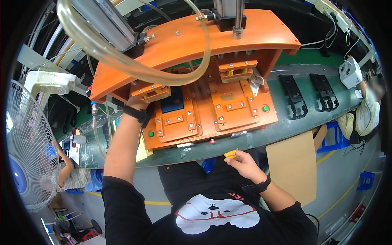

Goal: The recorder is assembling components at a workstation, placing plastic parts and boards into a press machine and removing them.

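Note:
My left hand (138, 103) reaches under the left press head (152, 92) of an orange bench machine (179, 53); its fingers are hidden there. Beside it, a dark flat rectangular panel (173, 100) lies in the left fixture (178, 122). My right hand (245, 164) is held in front of the table edge, above my lap, with thumb and fingers drawn together. Yellow ridged pieces (230, 154), like finger cots, show at its fingertips. Whether anything else is pinched there I cannot make out. No panel shows in the right fixture (232, 102).
Black plastic trays (293, 97) lie on the green table to the right, near a small white fan (350, 72). A large fan (28, 147) stands at the left. A thick clear hose (134, 69) loops before the machine. Cardboard (292, 167) leans by the table. Other people sit at both sides.

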Demonstrator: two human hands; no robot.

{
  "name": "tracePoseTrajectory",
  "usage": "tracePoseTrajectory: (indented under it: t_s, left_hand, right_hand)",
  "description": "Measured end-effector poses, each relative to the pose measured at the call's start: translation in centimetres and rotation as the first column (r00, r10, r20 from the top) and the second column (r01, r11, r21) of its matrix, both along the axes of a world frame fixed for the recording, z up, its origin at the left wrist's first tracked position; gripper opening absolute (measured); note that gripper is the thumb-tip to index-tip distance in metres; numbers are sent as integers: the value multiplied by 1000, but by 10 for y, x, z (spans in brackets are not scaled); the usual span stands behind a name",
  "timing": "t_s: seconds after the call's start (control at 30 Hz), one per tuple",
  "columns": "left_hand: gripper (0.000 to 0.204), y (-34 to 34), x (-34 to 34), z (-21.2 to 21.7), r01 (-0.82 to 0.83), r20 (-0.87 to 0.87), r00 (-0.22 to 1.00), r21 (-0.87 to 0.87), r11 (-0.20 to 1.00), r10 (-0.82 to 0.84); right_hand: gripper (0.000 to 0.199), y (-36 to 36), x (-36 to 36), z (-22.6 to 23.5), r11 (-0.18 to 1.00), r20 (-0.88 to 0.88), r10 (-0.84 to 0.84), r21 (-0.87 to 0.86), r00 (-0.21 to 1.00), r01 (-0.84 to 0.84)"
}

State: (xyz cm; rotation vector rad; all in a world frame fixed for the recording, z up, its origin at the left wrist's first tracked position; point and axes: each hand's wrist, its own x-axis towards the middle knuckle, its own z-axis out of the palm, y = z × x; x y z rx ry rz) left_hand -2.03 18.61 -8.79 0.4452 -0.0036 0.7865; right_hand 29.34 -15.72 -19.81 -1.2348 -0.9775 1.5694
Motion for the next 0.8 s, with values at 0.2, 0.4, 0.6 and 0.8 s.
tracePoseTrajectory:
  t_s: [0.2,0.4,0.6,0.8]
  left_hand:
    - [32,-34,6,24,484,-333,-41,819,310,942]
    - [38,-12,0,2,418,-279,90,882,218,956]
    - [46,-5,-17,5,891,262,62,420,-172,963]
    - [61,-81,11,70,698,-444,13,646,310,896]
  right_hand:
    - [23,-6,11,2,1000,48,-21,-12,999,22]
    - [21,-5,16,8,997,57,-72,9,996,71]
    - [19,-9,17,23,993,82,-115,35,990,113]
    - [19,-16,46,34,967,39,-250,53,967,248]
